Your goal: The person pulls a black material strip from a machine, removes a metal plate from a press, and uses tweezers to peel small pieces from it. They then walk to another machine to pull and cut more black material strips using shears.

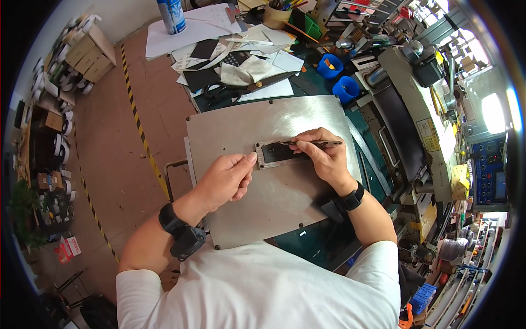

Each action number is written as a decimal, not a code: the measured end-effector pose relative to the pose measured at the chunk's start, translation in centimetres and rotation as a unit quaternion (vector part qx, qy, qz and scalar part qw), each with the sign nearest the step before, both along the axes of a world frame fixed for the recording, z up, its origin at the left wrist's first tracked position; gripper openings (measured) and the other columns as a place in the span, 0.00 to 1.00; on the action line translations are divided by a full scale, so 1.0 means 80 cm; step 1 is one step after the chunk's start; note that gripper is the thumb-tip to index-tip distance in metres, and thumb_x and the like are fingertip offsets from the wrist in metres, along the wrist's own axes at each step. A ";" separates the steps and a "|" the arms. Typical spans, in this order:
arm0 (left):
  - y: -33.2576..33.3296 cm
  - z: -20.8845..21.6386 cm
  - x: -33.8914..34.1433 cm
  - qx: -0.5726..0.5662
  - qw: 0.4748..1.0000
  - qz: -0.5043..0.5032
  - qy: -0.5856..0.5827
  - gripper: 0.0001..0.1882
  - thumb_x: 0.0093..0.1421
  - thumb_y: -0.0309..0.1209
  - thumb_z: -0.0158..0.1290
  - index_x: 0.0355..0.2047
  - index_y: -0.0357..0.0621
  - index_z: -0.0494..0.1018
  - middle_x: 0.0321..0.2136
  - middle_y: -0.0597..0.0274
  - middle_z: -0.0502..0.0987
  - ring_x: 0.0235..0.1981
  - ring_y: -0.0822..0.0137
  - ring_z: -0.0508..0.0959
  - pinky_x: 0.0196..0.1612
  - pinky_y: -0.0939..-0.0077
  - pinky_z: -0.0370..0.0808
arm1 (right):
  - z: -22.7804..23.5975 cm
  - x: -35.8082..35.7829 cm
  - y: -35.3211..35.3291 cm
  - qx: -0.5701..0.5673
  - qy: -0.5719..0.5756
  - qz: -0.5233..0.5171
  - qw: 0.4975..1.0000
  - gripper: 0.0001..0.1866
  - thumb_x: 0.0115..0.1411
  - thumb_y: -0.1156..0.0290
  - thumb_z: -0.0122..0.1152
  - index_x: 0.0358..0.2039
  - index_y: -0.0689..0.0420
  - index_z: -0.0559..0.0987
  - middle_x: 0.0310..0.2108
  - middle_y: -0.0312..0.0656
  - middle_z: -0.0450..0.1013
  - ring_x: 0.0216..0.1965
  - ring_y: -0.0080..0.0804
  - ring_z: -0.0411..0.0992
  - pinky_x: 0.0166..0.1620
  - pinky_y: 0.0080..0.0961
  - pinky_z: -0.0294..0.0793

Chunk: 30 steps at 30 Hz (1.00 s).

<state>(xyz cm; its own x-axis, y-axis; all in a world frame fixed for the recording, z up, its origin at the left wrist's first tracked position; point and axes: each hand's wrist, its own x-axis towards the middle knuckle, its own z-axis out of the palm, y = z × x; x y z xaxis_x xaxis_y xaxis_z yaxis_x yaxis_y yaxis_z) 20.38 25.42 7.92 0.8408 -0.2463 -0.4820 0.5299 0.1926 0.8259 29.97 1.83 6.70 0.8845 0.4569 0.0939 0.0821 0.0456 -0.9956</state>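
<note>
Metal frame [279,163] btwn L hand [224,180] & R hand [327,162] w/ dark tool [332,143].

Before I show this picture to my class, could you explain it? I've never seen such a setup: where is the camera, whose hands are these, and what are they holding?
There is no robot here. A person wears the camera on their head, so we look down past their white shirt. Its wide fisheye lens bends straight edges.

Both bare hands work over a big metal plate, on which lies a small metal frame with a dark middle. The right hand holds a slim dark tool over the frame. The left hand is at the frame's left end; whether its fingers pinch anything is too small to tell.

Beyond the plate are loose papers and two blue containers, the nearer one here.
</note>
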 end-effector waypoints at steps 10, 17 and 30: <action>0.001 -0.001 -0.002 -0.005 1.000 0.000 0.003 0.22 0.71 0.46 0.42 0.23 0.46 0.63 0.17 0.71 0.65 0.12 0.81 0.63 0.15 0.86 0.58 | 0.017 0.010 -0.001 -0.137 -0.238 0.101 0.956 0.04 0.58 0.79 0.63 0.34 0.65 0.79 0.35 0.46 0.79 0.37 0.35 0.79 0.41 0.25 0.77; 0.002 -0.002 -0.003 -0.013 1.000 0.001 -0.001 0.22 0.71 0.46 0.42 0.23 0.46 0.63 0.17 0.71 0.65 0.13 0.81 0.64 0.15 0.86 0.58 | 0.005 0.013 -0.001 -0.101 -0.165 0.081 0.978 0.05 0.59 0.79 0.62 0.35 0.66 0.79 0.35 0.46 0.78 0.37 0.33 0.78 0.40 0.24 0.78; -0.024 0.042 -0.018 -0.022 0.996 -0.082 0.003 0.20 0.71 0.42 0.41 0.30 0.41 0.70 0.19 0.70 0.68 0.15 0.80 0.66 0.17 0.85 0.60 | 0.065 -0.067 -0.006 -0.053 -0.253 0.151 0.954 0.04 0.55 0.84 0.62 0.33 0.66 0.80 0.32 0.48 0.78 0.33 0.35 0.80 0.37 0.25 0.79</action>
<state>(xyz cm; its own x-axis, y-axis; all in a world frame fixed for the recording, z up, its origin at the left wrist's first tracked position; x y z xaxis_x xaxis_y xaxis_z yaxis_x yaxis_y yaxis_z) 18.91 23.54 11.30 0.7840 -0.4015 -0.4733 0.5628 0.1384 0.8149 24.58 1.37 11.89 0.5650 0.7140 0.4136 0.5532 0.0440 -0.8319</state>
